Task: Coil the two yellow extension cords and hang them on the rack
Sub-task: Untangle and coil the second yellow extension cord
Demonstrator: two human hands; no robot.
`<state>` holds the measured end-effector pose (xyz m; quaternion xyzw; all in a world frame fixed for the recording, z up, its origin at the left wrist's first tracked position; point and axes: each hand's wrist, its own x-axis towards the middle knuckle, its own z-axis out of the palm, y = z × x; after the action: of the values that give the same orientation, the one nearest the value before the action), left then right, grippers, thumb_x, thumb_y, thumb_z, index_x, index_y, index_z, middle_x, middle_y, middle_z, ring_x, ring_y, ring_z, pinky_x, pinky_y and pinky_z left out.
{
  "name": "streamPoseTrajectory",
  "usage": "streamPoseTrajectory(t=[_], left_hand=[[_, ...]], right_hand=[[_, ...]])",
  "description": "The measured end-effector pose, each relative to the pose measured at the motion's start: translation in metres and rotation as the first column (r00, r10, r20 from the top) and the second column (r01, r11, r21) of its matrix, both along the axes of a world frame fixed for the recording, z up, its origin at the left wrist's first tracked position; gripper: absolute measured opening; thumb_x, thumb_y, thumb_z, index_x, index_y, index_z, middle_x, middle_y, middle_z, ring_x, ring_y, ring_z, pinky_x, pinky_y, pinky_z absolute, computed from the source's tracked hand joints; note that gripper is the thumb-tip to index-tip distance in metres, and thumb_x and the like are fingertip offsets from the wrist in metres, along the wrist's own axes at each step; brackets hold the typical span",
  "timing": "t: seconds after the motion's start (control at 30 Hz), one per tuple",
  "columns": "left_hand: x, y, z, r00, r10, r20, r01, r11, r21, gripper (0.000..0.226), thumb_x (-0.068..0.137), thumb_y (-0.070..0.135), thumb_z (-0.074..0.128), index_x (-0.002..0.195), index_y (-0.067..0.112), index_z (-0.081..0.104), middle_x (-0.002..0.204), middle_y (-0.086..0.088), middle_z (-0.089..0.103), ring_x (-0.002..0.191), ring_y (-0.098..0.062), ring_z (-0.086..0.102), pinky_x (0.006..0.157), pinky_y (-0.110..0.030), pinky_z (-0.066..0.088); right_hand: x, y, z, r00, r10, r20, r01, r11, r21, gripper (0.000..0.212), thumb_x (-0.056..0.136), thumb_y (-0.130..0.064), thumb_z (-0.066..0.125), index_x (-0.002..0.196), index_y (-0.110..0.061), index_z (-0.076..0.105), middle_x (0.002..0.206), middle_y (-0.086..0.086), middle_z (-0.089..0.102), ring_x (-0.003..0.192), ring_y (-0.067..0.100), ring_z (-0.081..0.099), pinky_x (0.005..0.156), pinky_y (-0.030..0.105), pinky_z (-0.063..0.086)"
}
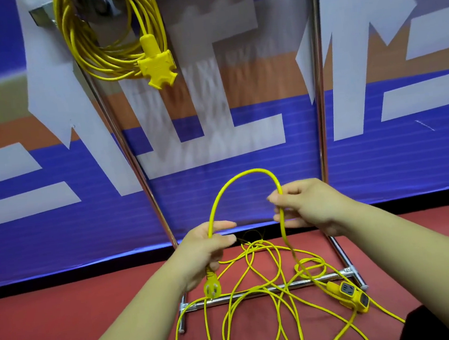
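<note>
One yellow extension cord [113, 54] hangs coiled at the top of the metal rack [319, 84], its socket block dangling below the loops. A second yellow cord [256, 284] lies in loose tangled loops on the red floor, over the rack's base bar. My left hand [206, 251] grips this cord just above its plug [212, 287], which hangs below my fist. My right hand [307, 205] pinches the same cord further along. Between my hands the cord arches upward in one loop. The cord's socket block [349, 295] rests on the floor at the right.
The rack's two chrome uprights rise in front of a blue, white and orange banner wall [394, 153]. Its chrome base bar [270, 288] crosses the red floor under the tangled cord. A dark shape [430, 325] sits at the bottom right corner.
</note>
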<state>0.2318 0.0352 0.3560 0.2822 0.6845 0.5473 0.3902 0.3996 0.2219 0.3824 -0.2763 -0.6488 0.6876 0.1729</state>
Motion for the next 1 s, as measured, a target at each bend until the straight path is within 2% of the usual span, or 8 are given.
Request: streamPoseTrajectory(t=[0.17,0.37,0.5,0.6,0.7,0.8,0.9,1.0], left_hand=[[0.019,0.015,-0.007,0.980,-0.188,-0.057,0.185,0.981,-0.052,0.048,0.086,0.011,0.075,0.131,0.023,0.063,0.062,0.003,0.030,0.052,-0.009,0.029,0.046,-0.022,0.026],[0.032,0.033,-0.008,0.968,-0.211,-0.134,0.201,0.976,-0.083,0.014,0.091,0.024,0.071,0.099,0.014,0.076,0.064,-0.005,0.036,0.051,-0.012,0.030,0.044,-0.023,0.027],[0.029,0.035,0.007,0.988,-0.149,-0.050,0.149,0.989,-0.003,0.016,0.096,0.025,0.063,0.092,0.015,0.075,0.062,0.001,0.037,0.051,-0.010,0.027,0.044,-0.020,0.023],[0.024,0.032,0.020,0.992,-0.096,0.087,0.085,0.989,0.121,0.017,0.096,0.024,0.061,0.097,0.013,0.073,0.062,0.002,0.038,0.049,-0.007,0.023,0.041,-0.017,0.021],[0.022,0.028,0.029,0.986,-0.076,0.150,0.046,0.980,0.195,0.023,0.087,0.030,0.064,0.098,0.011,0.071,0.062,0.003,0.039,0.046,-0.006,0.022,0.041,-0.017,0.019],[0.021,0.025,0.034,0.985,-0.041,0.165,0.003,0.974,0.226,0.025,0.086,0.032,0.063,0.098,0.011,0.070,0.063,0.003,0.040,0.047,-0.006,0.021,0.043,-0.019,0.017],[0.015,0.020,0.035,0.982,0.014,0.188,-0.060,0.968,0.242,0.023,0.093,0.028,0.059,0.103,0.010,0.070,0.063,0.002,0.041,0.047,-0.006,0.022,0.043,-0.019,0.018],[-0.001,0.013,0.034,0.949,0.152,0.276,-0.223,0.944,0.245,0.026,0.100,0.023,0.054,0.118,0.009,0.066,0.064,0.001,0.044,0.044,-0.006,0.025,0.039,-0.018,0.022]], right_hand=[[-0.001,-0.005,0.017,0.973,-0.060,-0.223,-0.011,0.953,-0.303,0.017,0.099,-0.019,0.059,0.109,-0.011,0.069,0.079,0.004,0.065,0.077,0.020,0.074,0.068,0.031,0.062],[-0.004,0.003,0.016,0.936,-0.164,-0.311,0.030,0.919,-0.394,0.019,0.100,-0.018,0.056,0.107,-0.008,0.070,0.085,0.007,0.065,0.079,0.021,0.075,0.066,0.030,0.062],[0.002,0.015,0.005,0.965,-0.102,-0.243,0.018,0.945,-0.326,0.038,0.097,-0.043,0.056,0.114,-0.013,0.071,0.097,0.009,0.070,0.100,0.027,0.072,0.086,0.039,0.058],[0.001,0.013,-0.011,0.997,0.061,-0.049,-0.068,0.985,-0.159,0.030,0.097,-0.042,0.055,0.116,-0.024,0.069,0.112,0.005,0.071,0.105,0.022,0.069,0.091,0.037,0.051],[-0.008,-0.002,-0.027,0.949,0.280,0.143,-0.287,0.958,0.028,0.024,0.094,-0.029,0.062,0.118,-0.029,0.063,0.109,-0.001,0.072,0.097,0.007,0.067,0.083,0.023,0.044],[-0.014,-0.021,-0.036,0.872,0.455,0.181,-0.476,0.874,0.097,0.027,0.095,-0.013,0.063,0.121,-0.015,0.054,0.095,0.003,0.070,0.076,0.000,0.062,0.068,0.012,0.042],[-0.018,-0.030,-0.041,0.852,0.506,0.136,-0.513,0.858,0.026,0.017,0.097,-0.009,0.060,0.113,-0.012,0.053,0.085,0.004,0.070,0.077,0.015,0.067,0.068,0.023,0.049],[-0.023,-0.029,-0.038,0.915,0.390,0.101,-0.390,0.921,-0.021,0.003,0.097,-0.014,0.060,0.098,-0.016,0.059,0.078,0.002,0.065,0.075,0.017,0.062,0.076,0.039,0.056]])
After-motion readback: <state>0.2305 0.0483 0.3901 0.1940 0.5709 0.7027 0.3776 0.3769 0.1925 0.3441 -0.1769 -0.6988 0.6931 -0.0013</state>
